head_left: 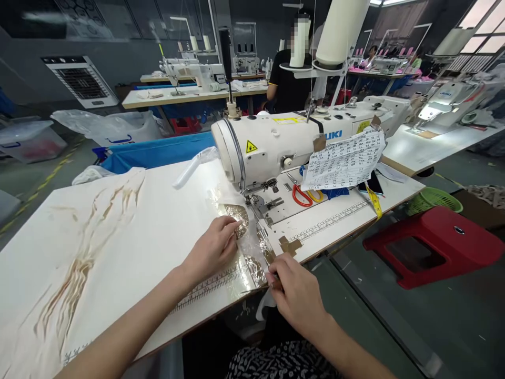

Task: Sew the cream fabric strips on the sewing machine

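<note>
A white sewing machine (268, 142) stands on the white table (165, 221). Left of and below its needle area, my left hand (215, 243) rests near taped brown and clear patches (236, 216), thumb and fingers drawn together; whether anything is between them is too small to tell. My right hand (294, 287) is at the table's front edge, fingers curled in a pinch beside the taped strip (268, 256); what it holds is hidden. Pale fabric (79, 268) lies gathered in folds on the table's left side.
Red-handled scissors (302, 196), a handwritten paper (343, 160) and a yellow measuring tape (374, 202) are right of the needle. A red stool (434, 245) and green basket (437, 201) stand at right. A person (290, 79) sits behind the machine.
</note>
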`<action>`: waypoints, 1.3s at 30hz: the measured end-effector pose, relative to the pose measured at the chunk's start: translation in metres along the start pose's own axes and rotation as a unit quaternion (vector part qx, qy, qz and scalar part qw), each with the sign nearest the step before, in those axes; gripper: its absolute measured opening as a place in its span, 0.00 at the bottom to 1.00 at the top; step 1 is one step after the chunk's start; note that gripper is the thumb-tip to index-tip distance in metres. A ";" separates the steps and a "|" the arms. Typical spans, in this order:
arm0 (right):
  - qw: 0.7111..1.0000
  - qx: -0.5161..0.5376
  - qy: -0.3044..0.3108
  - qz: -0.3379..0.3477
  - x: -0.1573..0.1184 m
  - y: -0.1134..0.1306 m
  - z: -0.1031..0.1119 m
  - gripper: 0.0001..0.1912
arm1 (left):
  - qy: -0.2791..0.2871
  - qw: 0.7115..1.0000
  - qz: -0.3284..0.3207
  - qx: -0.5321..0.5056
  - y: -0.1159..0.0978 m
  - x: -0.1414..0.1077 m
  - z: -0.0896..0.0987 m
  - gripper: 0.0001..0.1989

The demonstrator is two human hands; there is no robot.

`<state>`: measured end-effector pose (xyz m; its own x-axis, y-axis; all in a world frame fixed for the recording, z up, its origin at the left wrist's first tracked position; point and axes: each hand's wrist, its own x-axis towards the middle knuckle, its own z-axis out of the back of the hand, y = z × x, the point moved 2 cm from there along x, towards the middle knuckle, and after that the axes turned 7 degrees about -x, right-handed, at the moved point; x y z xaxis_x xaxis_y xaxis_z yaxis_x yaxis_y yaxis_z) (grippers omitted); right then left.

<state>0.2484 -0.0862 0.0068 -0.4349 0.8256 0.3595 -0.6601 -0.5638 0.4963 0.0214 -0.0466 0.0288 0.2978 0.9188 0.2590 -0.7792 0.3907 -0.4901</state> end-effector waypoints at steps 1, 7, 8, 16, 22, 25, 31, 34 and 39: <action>1.000 0.012 0.002 -0.003 0.000 -0.001 0.000 0.08 | -0.005 0.999 -0.020 0.030 0.002 0.009 -0.003 0.19; 0.954 0.265 0.075 -0.121 -0.012 -0.023 0.006 0.08 | 0.018 0.982 -0.091 0.164 0.006 0.039 -0.016 0.18; 0.944 0.286 0.085 -0.142 -0.014 -0.027 0.007 0.10 | 0.019 0.979 -0.096 0.177 0.006 0.039 -0.017 0.18; 0.952 0.229 0.115 -0.166 -0.023 -0.038 0.018 0.14 | 0.009 0.974 -0.118 0.195 -0.002 0.028 -0.027 0.22; 0.957 0.211 0.122 -0.156 -0.023 -0.036 0.020 0.16 | -0.020 0.981 -0.112 0.156 -0.003 0.022 -0.030 0.22; 0.957 0.215 0.118 -0.152 -0.022 -0.036 0.019 0.15 | -0.031 0.978 -0.122 0.168 -0.002 0.023 -0.031 0.22; 0.971 0.191 0.111 -0.088 -0.010 -0.030 0.026 0.16 | -0.057 0.979 -0.108 0.164 0.002 0.028 -0.033 0.21; 0.986 0.140 0.083 0.017 0.002 -0.020 0.037 0.18 | -0.060 0.982 -0.090 0.153 0.004 0.030 -0.031 0.20; 0.973 0.180 0.071 0.128 0.033 0.006 0.046 0.18 | -0.060 0.975 -0.146 0.158 0.016 0.038 -0.025 0.18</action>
<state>0.2583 -0.0635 0.0583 -0.6543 0.6368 0.4079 -0.2720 -0.7015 0.6587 0.0337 -0.0035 0.0099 0.4800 0.7505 0.4543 -0.8075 0.5804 -0.1055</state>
